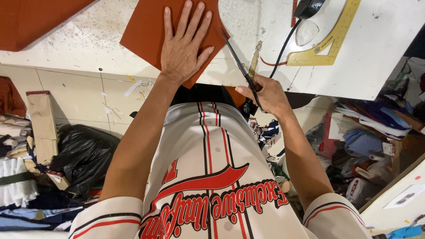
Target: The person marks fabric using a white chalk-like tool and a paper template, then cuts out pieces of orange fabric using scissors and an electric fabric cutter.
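Observation:
My left hand (183,44) lies flat with fingers spread on a rust-orange fabric piece (148,33) that sits on a white worktable (88,42). My right hand (265,95) grips the handles of black scissors (237,59) at the table's near edge. The blades point up toward the fabric's right edge and touch it near the top. I wear a white striped jersey with red lettering (208,186).
A yellow triangular ruler (330,42), a black cable (283,46) and a dark tool (308,7) lie on the table's right. More orange fabric (31,20) lies upper left. A black bag (82,155), a cardboard box (42,121) and fabric scraps crowd the floor.

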